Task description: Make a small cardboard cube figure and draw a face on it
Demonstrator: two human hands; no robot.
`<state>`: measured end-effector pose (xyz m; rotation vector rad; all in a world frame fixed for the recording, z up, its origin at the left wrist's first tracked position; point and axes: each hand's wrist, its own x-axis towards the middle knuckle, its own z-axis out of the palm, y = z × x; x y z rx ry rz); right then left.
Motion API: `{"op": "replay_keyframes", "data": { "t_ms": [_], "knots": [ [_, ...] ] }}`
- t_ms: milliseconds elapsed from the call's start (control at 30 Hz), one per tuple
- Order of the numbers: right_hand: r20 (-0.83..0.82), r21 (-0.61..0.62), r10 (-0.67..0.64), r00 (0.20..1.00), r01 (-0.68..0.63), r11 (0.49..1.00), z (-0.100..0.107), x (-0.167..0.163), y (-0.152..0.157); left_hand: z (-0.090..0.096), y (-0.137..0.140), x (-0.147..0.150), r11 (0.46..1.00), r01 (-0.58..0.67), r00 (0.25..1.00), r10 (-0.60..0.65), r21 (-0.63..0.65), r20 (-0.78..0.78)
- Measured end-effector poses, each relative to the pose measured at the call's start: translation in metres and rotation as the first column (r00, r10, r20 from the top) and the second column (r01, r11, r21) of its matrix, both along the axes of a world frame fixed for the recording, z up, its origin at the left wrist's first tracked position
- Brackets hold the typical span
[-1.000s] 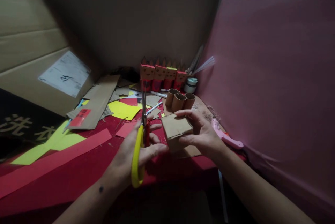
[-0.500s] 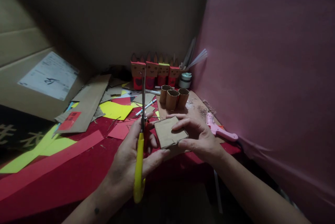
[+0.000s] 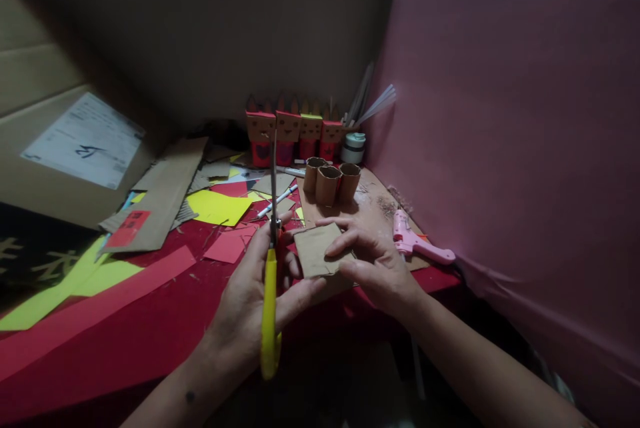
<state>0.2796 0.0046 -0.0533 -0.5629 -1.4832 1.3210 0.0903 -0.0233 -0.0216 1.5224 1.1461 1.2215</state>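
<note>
The right side is closed off by a pink wall [image 3: 510,121], and the left side is bounded by a large carton [image 3: 40,108] to which a white label is fixed. Between them, the worktop [image 3: 165,325] is covered in red, its near edge crossed by both forearms. A band of red surface is left between a long red paper strip [image 3: 100,315] and the left wrist, so more room is given on that side. Beyond the strip, a cardboard panel [image 3: 173,188] and yellow paper [image 3: 217,208] are spread.

A brown board [image 3: 373,191] is laid behind the hands. By the left hand [image 3: 250,291], upright scissors [image 3: 269,301] are held, a yellow handle loop hung by the thumb and the blades pointed up. By the right hand [image 3: 385,268], a square cardboard piece [image 3: 317,249] is gripped near the worktop's front edge, fingers laid on its top and thumb set at its near side. Whether its left edge is touched by the left fingers cannot be told.

Room on the right is narrowed by a pink glue gun [image 3: 425,248], placed near the right hand. Four faced figures [image 3: 289,128] are lined up at the back. Three cardboard tubes [image 3: 329,188] are stood together on the board, just beyond the piece. Behind them a pale green jar [image 3: 353,148] is set, and a marker [image 3: 277,201] is laid to their left.
</note>
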Motion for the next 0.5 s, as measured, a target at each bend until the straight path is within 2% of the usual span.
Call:
{"op": "replay_keyframes", "data": {
  "t_ms": [100,167,267,400,500],
  "knots": [
    [-0.021,0.005,0.032,0.999,-0.032,0.999,-0.001,-0.002,0.001,-0.001,-0.001,-0.003,0.998,-0.064,0.996,0.063,-0.019,-0.063],
    [-0.034,-0.005,-0.005,0.999,0.004,1.0,-0.001,-0.003,0.001,0.0,-0.002,-0.004,0.996,-0.08,0.993,0.076,-0.038,-0.094],
    [-0.003,-0.043,-0.021,1.0,0.02,0.999,-0.002,-0.003,0.0,0.005,-0.002,-0.005,0.998,-0.037,0.992,0.03,-0.058,-0.12],
    [-0.041,-0.137,0.1,0.994,-0.104,0.985,-0.001,-0.002,-0.001,0.009,0.002,-0.01,0.999,0.0,0.982,-0.009,-0.045,-0.191],
    [-0.04,-0.186,0.038,0.998,-0.045,0.981,0.001,0.001,-0.001,-0.001,0.005,-0.034,0.998,0.037,0.945,-0.05,-0.048,-0.325]
  ]
}}
